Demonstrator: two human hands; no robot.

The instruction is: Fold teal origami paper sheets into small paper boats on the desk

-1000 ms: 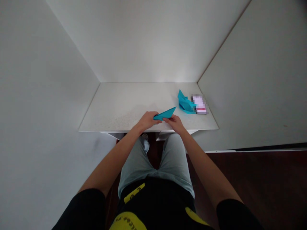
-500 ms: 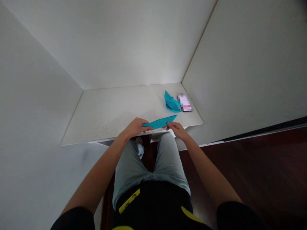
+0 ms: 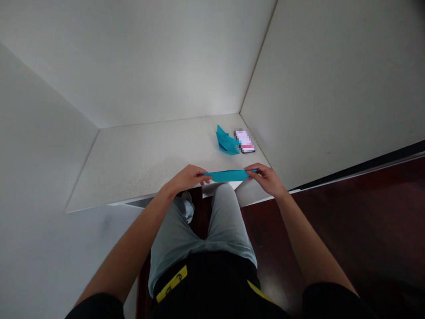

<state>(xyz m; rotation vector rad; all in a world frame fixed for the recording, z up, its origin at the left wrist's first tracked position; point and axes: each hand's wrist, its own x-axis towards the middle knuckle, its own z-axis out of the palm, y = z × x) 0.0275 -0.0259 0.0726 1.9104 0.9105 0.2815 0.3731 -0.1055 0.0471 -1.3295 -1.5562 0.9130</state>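
"Entry one, the left grip (image 3: 187,179)?"

"Closed on the left end of a teal paper strip (image 3: 229,175). That end is hidden under the fingers, so the exact hold can't be made out."

"Entry two, the right grip (image 3: 265,180)?"

"Pinching the strip's right end between thumb and fingers, with the tip just showing past them."

"Strip's position?"

"Held level between the grips, over the counter's (image 3: 133,170) front edge. Whether it touches the counter can't be told. Any folds along it are hard to read."

"Next out?"

"A folded teal paper (image 3: 226,142) on the counter, beyond the strip and well apart from it. Its right tip meets a pixelated object (image 3: 245,141); the blur hides the join."

"That object?"

"Unidentifiable: pale, with a dark edge and a red band."

"Below the counter?"

"Grey shorts (image 3: 226,221) and a shoe (image 3: 186,197), the shoe mostly cut off by the counter."

"Frame edges?"

"Black sleeves (image 3: 98,308) cut off at the bottom, a black garment with a yellow tag (image 3: 171,284), dark wood floor (image 3: 348,212), and white wall panels (image 3: 332,88) behind the counter."
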